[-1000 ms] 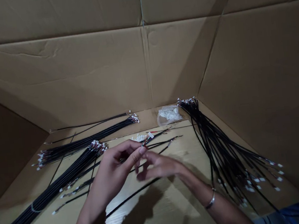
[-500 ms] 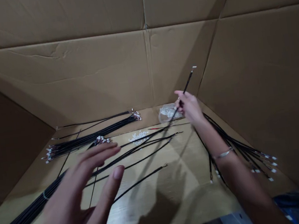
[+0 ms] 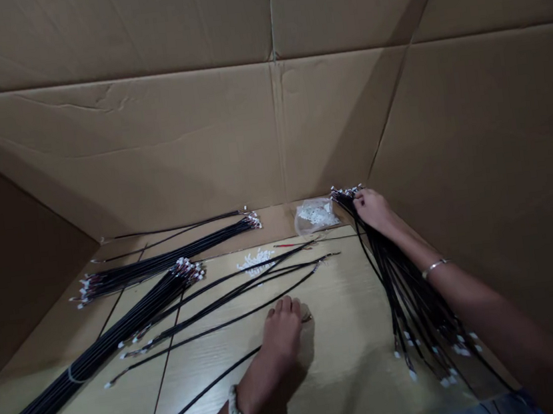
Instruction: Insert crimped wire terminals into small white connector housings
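My left hand is down on the table with its fingers closed around a single black cable, near the end with bare wire tips. The rest of that cable trails toward the lower left. At the far right, my right hand pinches a black cable at the top of a fanned pile of cables. White connectors show at both ends of this pile. Just which cable sits between the right fingers is partly hidden.
A clear bag of small white parts lies by the back wall, with loose white connectors nearer. Several single cables cross the middle. Left are a tied cable bundle and another bundle. Cardboard walls surround the table.
My right hand has lowered the raised cable onto the right-hand pile. My left hand has moved from open in the foreground, forward and right, and closed on the nearest single cable.
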`<action>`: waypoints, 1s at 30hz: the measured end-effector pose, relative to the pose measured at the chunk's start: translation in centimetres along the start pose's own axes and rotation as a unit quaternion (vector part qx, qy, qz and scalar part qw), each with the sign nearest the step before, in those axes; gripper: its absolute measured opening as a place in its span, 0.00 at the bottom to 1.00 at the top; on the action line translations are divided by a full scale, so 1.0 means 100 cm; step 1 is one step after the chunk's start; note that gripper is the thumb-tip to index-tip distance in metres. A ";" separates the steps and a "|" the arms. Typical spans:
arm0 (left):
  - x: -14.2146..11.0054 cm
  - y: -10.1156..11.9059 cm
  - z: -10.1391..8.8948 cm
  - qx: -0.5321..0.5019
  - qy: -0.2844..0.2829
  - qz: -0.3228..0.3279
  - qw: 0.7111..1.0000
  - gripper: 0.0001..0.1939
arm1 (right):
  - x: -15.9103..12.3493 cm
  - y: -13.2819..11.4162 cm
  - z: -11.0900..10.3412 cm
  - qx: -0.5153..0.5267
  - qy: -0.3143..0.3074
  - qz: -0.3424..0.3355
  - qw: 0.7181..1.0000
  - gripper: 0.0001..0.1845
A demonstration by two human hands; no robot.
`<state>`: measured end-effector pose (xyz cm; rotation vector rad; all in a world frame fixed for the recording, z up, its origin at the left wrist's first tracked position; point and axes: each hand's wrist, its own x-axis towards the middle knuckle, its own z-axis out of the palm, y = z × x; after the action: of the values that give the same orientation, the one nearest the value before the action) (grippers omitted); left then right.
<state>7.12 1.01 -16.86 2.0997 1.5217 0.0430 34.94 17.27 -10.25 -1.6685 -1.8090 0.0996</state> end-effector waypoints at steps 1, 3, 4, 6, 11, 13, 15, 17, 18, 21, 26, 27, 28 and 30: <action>0.000 0.000 0.000 -0.010 -0.001 -0.001 1.000 0.19 | -0.001 -0.011 0.011 -0.006 -0.041 -0.014 0.999 0.17; -0.002 -0.004 -0.008 -0.039 -0.001 0.004 0.999 0.18 | -0.008 -0.038 0.036 -0.010 -0.132 -0.057 0.990 0.15; -0.004 -0.007 -0.015 -0.058 0.001 0.007 0.998 0.17 | -0.011 -0.053 0.050 -0.010 -0.177 -0.081 0.981 0.15; -0.008 -0.015 -0.036 -0.103 0.020 0.020 0.994 0.16 | -0.019 -0.082 0.076 -0.011 -0.251 -0.119 0.960 0.15; -0.028 -0.030 -0.115 -0.218 0.136 0.057 0.965 0.15 | -0.027 -0.124 0.121 -0.029 -0.344 -0.134 0.929 0.16; -0.040 -0.029 -0.144 -0.251 0.194 0.066 0.946 0.16 | -0.028 -0.129 0.130 -0.036 -0.355 -0.125 0.926 0.17; -0.054 -0.025 -0.165 -0.276 0.239 0.069 0.928 0.16 | -0.030 -0.130 0.136 -0.036 -0.358 -0.110 0.926 0.17; -0.065 -0.018 -0.177 -0.292 0.270 0.066 0.915 0.15 | -0.033 -0.130 0.141 -0.028 -0.354 -0.089 0.930 0.17; -0.070 -0.015 -0.180 -0.299 0.285 0.062 0.909 0.13 | -0.035 -0.130 0.142 -0.020 -0.350 -0.077 0.933 0.18; -0.077 -0.007 -0.181 -0.333 0.331 0.042 0.882 0.09 | -0.043 -0.129 0.145 0.021 -0.331 -0.040 0.942 0.18; -0.074 0.001 -0.178 -0.393 0.353 0.038 0.848 0.07 | -0.043 -0.128 0.140 0.163 -0.276 0.011 0.947 0.17; -0.073 0.002 -0.177 -0.401 0.346 0.037 0.847 0.07 | -0.040 -0.128 0.136 0.202 -0.260 0.020 0.944 0.17; -0.071 0.003 -0.176 -0.407 0.340 0.038 0.847 0.07 | -0.036 -0.130 0.132 0.245 -0.242 0.028 0.938 0.16; -0.067 0.004 -0.173 -0.411 0.333 0.034 0.848 0.07 | -0.029 -0.135 0.118 0.337 -0.201 0.044 0.919 0.16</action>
<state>-0.63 1.99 -0.01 1.4528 1.3817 1.3258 17.24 16.63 -14.16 -1.2699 -1.6912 1.0494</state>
